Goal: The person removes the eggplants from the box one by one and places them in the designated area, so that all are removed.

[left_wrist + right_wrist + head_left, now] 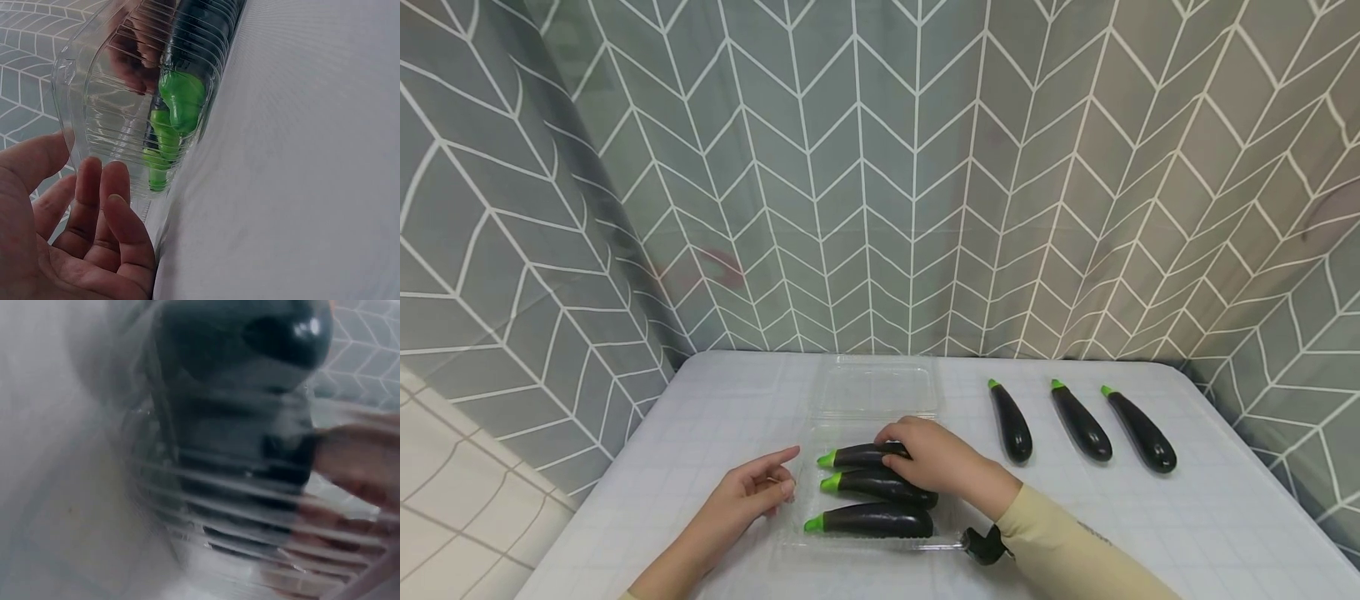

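A clear plastic clamshell box point(857, 540) lies with its lid folded back, and three dark eggplants lie in it, green stems to the left. My right hand point(928, 454) grips the far eggplant point(857, 456) by its thick end, with the thumb on the near side. In front of that one are the middle eggplant point(880, 486) and the near eggplant point(876, 520). My left hand point(747, 492) is at the box's left wall, fingers loosely bent and holding nothing; in the left wrist view its fingertips point(87, 172) are at the clear wall. The right wrist view is blurred.
Three more eggplants lie on the white table to the right: one left point(1011, 423), one middle point(1081, 423), one right point(1141, 431). The clear lid point(876, 387) extends toward the back edge. A patterned curtain point(887, 167) hangs behind the table.
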`<action>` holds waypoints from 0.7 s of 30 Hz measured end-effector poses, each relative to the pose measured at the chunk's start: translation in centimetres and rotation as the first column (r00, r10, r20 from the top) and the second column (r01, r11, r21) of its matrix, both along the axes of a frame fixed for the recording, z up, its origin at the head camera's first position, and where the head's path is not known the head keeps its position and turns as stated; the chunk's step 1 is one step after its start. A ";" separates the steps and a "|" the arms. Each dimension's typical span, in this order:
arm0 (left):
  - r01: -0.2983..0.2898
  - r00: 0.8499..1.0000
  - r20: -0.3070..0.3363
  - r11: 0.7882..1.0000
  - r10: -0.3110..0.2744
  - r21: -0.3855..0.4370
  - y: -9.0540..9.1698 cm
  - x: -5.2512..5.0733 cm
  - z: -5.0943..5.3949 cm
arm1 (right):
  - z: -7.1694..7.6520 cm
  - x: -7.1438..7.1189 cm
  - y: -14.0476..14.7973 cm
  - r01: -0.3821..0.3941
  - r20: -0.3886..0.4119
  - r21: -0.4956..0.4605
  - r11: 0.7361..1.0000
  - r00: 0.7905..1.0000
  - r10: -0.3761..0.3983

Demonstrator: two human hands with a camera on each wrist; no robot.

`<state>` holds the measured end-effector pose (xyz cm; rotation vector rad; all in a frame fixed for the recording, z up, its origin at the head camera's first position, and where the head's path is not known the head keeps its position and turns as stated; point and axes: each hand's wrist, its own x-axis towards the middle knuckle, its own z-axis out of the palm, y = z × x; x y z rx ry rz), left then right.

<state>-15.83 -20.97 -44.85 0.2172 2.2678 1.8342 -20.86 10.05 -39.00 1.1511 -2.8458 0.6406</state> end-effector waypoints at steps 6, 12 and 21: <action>0.003 1.000 -0.007 1.000 -0.003 0.005 0.0 0.0 -0.1 | -0.3 0.0 -0.3 -0.007 -0.029 0.044 0.999 1.000 0.009; 0.000 1.000 -0.009 1.000 0.000 0.010 -0.1 -0.1 -0.2 | 0.1 0.2 -0.6 0.004 -0.052 0.098 0.995 0.999 0.001; 0.002 1.000 -0.025 1.000 -0.001 0.019 -0.1 -0.1 -0.2 | 1.0 0.5 -1.4 0.004 -0.077 0.208 0.978 0.997 0.012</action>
